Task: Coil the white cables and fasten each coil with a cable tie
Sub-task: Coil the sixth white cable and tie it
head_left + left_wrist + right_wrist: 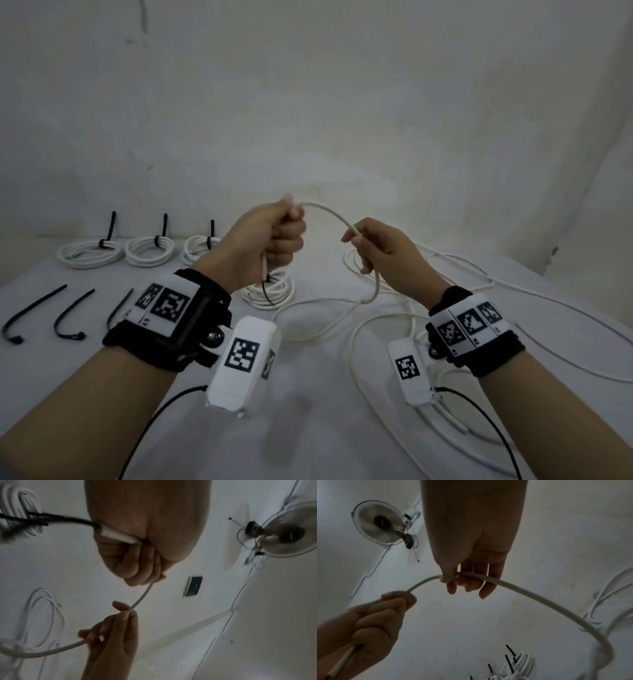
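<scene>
My left hand (pixel 274 236) is a fist gripping the end of a white cable (pixel 329 212), whose tip pokes out below the fist (pixel 118 536). The cable arches rightward to my right hand (pixel 373 253), which pinches it between thumb and forefinger (pixel 449 576) while the other fingers hang loose. From there it drops to a loose tangle of white cable (pixel 394 329) on the table. Three tied coils (pixel 90 251) with black ties stand in a row at the back left. A fourth coil (pixel 270 291) lies under my left hand.
Three loose black cable ties (pixel 32 315) lie at the left on the white table (pixel 308 428). More loose cable loops trail off to the right (pixel 548 305). A wall (pixel 308 102) rises behind the table. A fan (pixel 376 523) is seen overhead.
</scene>
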